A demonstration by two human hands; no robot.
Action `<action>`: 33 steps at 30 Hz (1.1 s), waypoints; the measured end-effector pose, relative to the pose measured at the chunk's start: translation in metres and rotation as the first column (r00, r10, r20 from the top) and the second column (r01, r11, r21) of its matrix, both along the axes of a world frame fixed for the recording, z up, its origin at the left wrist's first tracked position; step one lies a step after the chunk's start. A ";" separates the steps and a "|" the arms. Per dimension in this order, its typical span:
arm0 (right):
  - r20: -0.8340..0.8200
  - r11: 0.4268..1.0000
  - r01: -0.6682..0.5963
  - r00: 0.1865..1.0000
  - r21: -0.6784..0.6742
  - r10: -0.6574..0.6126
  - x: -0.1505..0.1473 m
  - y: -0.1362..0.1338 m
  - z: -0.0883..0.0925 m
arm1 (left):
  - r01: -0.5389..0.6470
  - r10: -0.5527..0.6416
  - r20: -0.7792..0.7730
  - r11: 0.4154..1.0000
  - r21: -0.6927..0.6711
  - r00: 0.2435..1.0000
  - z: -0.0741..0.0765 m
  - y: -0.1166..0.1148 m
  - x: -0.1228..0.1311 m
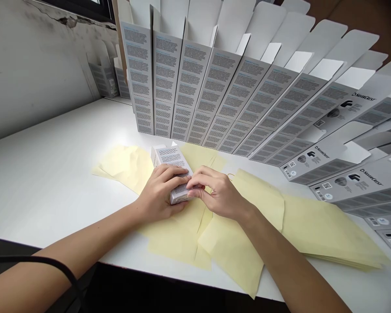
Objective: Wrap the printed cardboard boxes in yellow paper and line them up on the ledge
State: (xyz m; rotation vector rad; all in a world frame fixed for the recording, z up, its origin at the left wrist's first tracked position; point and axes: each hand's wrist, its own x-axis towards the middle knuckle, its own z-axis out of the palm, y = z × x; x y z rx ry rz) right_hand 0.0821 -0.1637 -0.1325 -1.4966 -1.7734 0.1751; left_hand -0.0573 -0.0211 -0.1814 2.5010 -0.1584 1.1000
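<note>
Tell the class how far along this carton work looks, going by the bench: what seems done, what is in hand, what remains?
Done, it seems: a long row of SilverCrest cartons stands upright, flaps open. In hand: one carton, gripped by the left hand, with the right hand at its end, over pale yellow paper sheets. Remaining, it seems: a fanned stack of sheets and cartons lying flat at right.

Bright light from above whitens the worktop in a broad glare before the row of cartons. Soft, faint shadows lie beneath the left hand and right hand. Wide-angle distortion bends the worktop's front edge and stretches the cartons at the right edge.
</note>
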 end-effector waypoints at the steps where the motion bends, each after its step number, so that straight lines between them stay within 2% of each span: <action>1: 0.033 1.000 -0.005 0.999 0.016 0.005 0.000 0.000 0.000 | -0.003 0.003 0.000 1.000 -0.001 1.000 0.000 0.000 0.000; 4: 0.152 0.996 -0.022 0.988 0.088 0.008 -0.001 -0.001 0.001 | -0.012 0.012 0.008 1.000 0.004 1.000 -0.002 0.000 0.000; 8: 0.302 0.981 -0.011 0.952 0.193 -0.048 -0.002 0.000 -0.003 | -0.015 0.015 0.016 1.000 0.014 1.000 -0.002 0.000 0.001; 14: 0.315 0.963 0.021 0.943 0.269 -0.109 -0.004 0.009 -0.012 | -0.016 0.016 0.009 1.000 0.018 1.000 0.001 0.000 0.001; 19: 0.109 0.986 0.073 0.990 0.150 -0.089 -0.005 0.008 -0.014 | -0.012 0.012 -0.013 1.000 0.003 1.000 0.004 -0.002 0.001; 25: -0.090 0.996 0.042 0.995 -0.073 -0.049 0.001 -0.001 -0.007 | -0.004 0.004 -0.022 1.000 -0.016 1.000 0.005 -0.002 0.000; 28: -0.250 0.991 0.013 0.967 -0.133 -0.046 0.002 -0.004 -0.003 | -0.004 0.003 -0.028 1.000 -0.015 1.000 0.005 -0.002 0.000; 31: -0.432 0.985 -0.027 0.900 -0.170 -0.049 -0.001 -0.002 -0.001 | -0.008 0.008 -0.027 1.000 -0.012 1.000 0.006 -0.003 0.000; 33: -0.473 0.980 0.029 0.872 -0.198 -0.122 -0.007 0.002 -0.002 | -0.012 0.011 -0.022 1.000 -0.010 1.000 0.006 -0.003 0.000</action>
